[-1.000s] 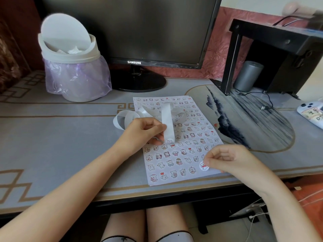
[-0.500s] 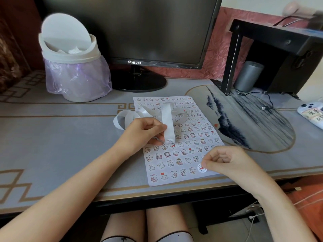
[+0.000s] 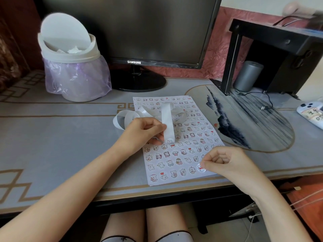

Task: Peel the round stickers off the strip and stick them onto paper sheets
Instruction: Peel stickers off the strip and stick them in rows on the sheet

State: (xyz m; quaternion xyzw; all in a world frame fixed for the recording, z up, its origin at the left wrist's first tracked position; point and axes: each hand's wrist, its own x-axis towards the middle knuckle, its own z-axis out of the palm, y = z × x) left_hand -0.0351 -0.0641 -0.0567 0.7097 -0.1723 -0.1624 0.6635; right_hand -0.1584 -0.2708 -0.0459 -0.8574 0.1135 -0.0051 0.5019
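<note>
Round sticker is sitting right at the fingertips of the right hand, over the near corner of the paper sheet. The fingers are curling in tight, with thumb and forefinger nipping the sticker's edge. Whether it is fully down yet is unclear.

It is looking feather-light, thin and floppy, with a tacky back, so it is likely going to curl or crease. It is best taken by the rim only, then smoothed flat.

The left hand, just beyond and to the left of the right, is pinching the strip between thumb and fingers. The strip is limp and slick and is looping away behind that hand. The sheet is already carrying rows of stickers.

Farther past both hands, a monitor is showing "SAMSUNG" on its bezel. No other writing is reading clearly.
</note>
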